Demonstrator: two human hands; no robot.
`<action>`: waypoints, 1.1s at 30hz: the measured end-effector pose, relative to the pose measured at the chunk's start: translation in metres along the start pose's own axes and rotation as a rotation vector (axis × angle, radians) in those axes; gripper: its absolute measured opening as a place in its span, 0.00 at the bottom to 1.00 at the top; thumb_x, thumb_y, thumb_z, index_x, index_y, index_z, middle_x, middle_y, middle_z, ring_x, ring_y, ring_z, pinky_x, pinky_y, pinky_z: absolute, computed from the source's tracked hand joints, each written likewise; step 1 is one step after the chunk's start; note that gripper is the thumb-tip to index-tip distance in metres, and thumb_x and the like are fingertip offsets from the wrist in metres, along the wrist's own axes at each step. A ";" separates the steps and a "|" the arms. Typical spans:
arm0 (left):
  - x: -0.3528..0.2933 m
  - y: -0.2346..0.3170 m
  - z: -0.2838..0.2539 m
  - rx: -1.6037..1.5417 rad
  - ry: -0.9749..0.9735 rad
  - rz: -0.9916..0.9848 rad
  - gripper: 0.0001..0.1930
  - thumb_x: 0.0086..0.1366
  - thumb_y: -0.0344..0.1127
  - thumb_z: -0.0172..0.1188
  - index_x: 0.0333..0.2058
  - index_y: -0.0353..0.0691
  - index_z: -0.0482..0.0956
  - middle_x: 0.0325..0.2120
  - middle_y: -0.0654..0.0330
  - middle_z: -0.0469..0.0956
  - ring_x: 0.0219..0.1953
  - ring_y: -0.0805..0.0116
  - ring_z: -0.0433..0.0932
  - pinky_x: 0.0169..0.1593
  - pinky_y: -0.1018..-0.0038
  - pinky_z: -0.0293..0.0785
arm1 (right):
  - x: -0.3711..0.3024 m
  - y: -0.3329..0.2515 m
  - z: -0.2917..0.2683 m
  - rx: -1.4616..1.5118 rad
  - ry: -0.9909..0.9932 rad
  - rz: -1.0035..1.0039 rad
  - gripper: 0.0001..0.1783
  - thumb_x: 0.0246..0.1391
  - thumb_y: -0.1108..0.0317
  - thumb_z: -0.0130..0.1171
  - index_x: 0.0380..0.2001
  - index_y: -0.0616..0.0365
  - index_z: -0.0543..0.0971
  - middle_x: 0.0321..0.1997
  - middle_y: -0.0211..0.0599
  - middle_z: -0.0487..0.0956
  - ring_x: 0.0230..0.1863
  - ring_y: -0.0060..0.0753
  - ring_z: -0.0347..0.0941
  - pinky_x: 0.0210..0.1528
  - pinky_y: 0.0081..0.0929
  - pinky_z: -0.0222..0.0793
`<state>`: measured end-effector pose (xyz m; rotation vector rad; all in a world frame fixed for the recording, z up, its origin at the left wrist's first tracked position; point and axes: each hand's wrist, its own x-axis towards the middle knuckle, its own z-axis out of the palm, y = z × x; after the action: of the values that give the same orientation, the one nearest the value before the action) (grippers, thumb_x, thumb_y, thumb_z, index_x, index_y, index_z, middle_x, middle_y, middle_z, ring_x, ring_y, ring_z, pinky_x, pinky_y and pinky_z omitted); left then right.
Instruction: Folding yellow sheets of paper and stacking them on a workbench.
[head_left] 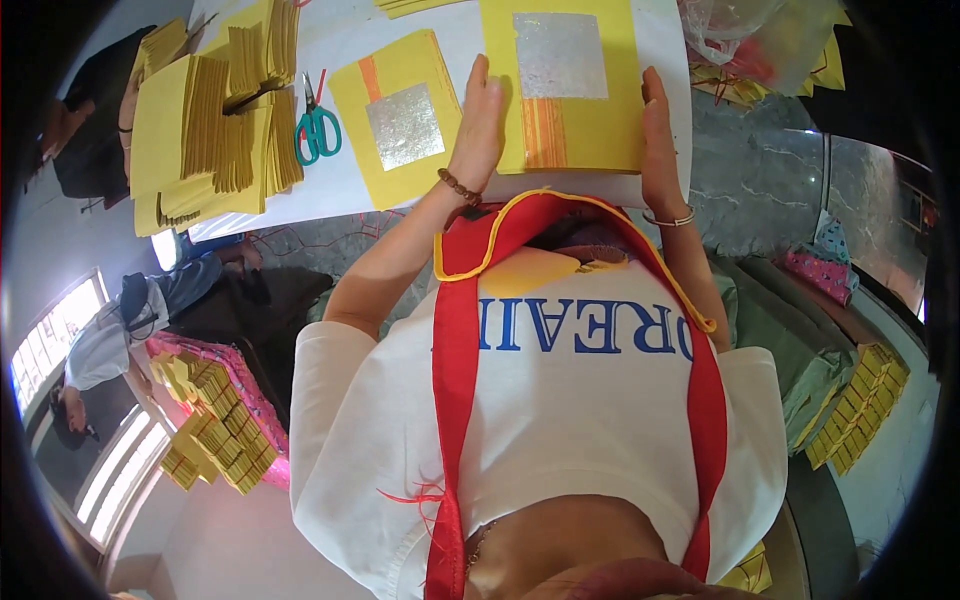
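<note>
On the white-topped table, a thick stack of yellow paper sheets stands between my hands. Its top sheet bears a silver foil square and an orange band. My left hand is upright along the stack's left side, fingers straight. Along the right side, my right hand lies flat in the same way, its fingers stretched out. Neither hand has fingers wrapped round anything. Just left of my left hand rests another yellow paper piece with a silver square and an orange stripe.
Teal-handled scissors lie farther left, beside tall fanned bundles of yellow paper. A clear plastic bag sits past the table's right edge. Another person is off to the left, near stacked yellow bundles. More bundles stand at right.
</note>
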<state>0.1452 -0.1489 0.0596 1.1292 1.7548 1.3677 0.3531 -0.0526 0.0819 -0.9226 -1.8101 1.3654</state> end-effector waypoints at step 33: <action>0.004 0.047 -0.041 0.483 -0.314 0.626 0.07 0.58 0.32 0.55 0.33 0.36 0.78 0.25 0.56 0.76 0.27 0.62 0.74 0.30 0.71 0.71 | -0.004 0.011 -0.005 0.078 -0.050 -0.263 0.21 0.60 0.58 0.38 0.51 0.57 0.71 0.58 0.38 0.67 0.67 0.37 0.48 0.66 0.34 0.41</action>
<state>0.1191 -0.1586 0.1154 2.1669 1.5973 1.0104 0.3611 -0.0514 0.0717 -0.5911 -1.8278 1.2907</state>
